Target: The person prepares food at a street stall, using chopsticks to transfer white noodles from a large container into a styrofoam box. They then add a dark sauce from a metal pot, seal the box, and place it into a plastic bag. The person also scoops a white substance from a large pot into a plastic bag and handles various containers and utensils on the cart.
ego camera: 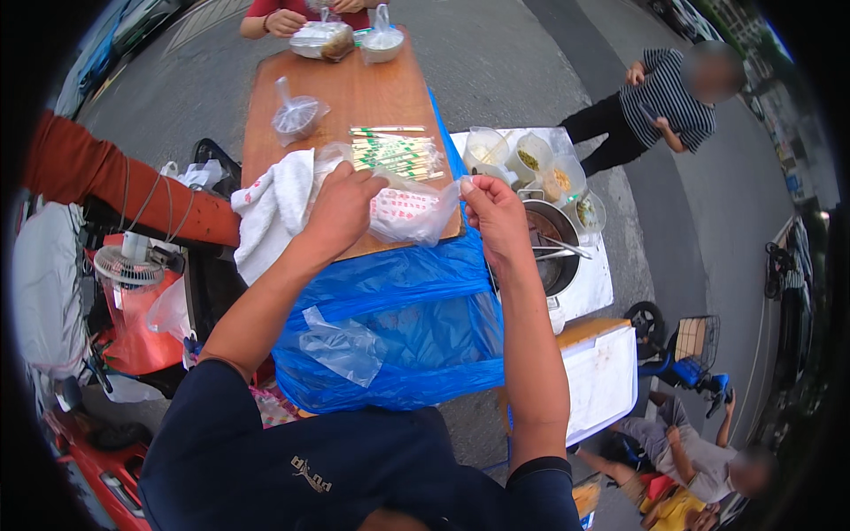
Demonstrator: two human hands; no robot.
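A clear plastic bag (431,222) spreads between my hands over the near edge of a wooden table (265,79). A white item with red print (402,206) shows inside or under its film; I cannot tell which. My right hand (493,206) pinches the bag's right corner between thumb and fingers. At the other side, my left hand (346,199) grips the bag's film, its fingertips partly hidden. Just beyond lie several wrapped disposable chopsticks (392,152). Beside my left wrist is a white towel (282,192).
A bagged bowl (299,118) stands farther back. A person (285,23) handles bagged food (323,41) at the far end. To the right are a metal pot (554,272) with tongs and several plastic containers (531,156). Below hangs a blue plastic liner (431,332).
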